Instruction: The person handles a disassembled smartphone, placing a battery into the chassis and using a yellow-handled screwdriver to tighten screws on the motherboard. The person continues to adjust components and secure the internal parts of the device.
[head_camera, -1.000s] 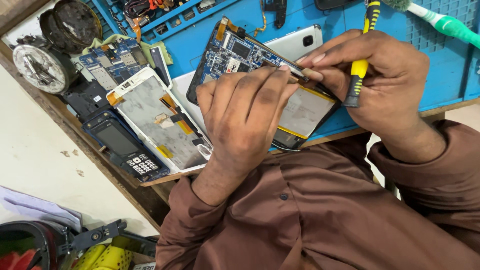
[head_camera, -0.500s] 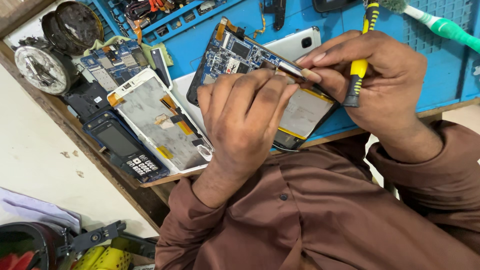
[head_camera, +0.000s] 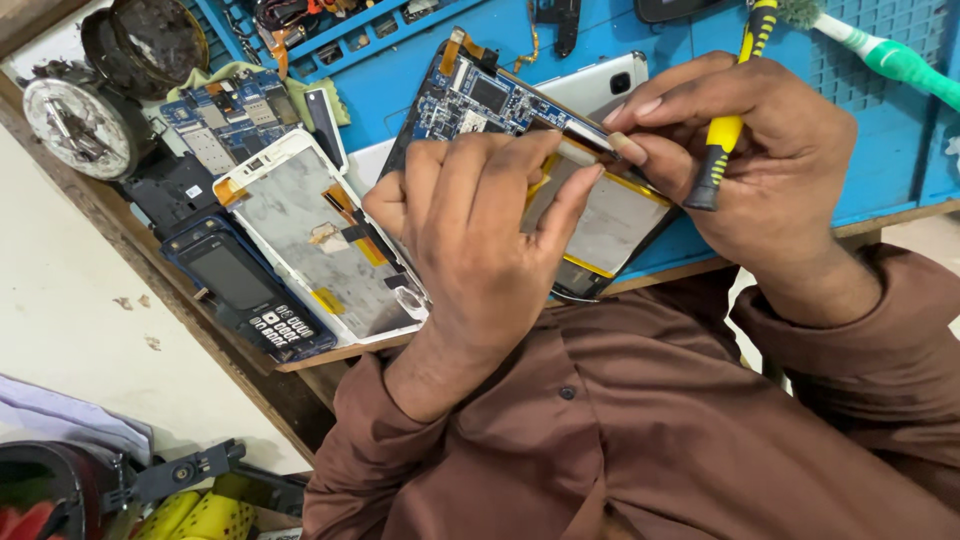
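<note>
Both hands, left hand (head_camera: 480, 240) and right hand (head_camera: 745, 150), grip the opened tablet (head_camera: 600, 215).

The left hand (head_camera: 480, 235) covers the middle of the opened tablet (head_camera: 610, 215), hiding what its fingertips press. The yellow screwdriver (head_camera: 725, 130) and green brush (head_camera: 890, 60) run off the top and right edges. Bottom left, red and yellow things (head_camera: 200, 515) are cut off and unclear.

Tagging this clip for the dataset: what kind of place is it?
Most likely a phone repair bench. The left hand steadies an opened device with bare circuit board and battery, the right hand holds a yellow screwdriver, and loose boards and a stripped phone frame lie on the blue mat.
</note>
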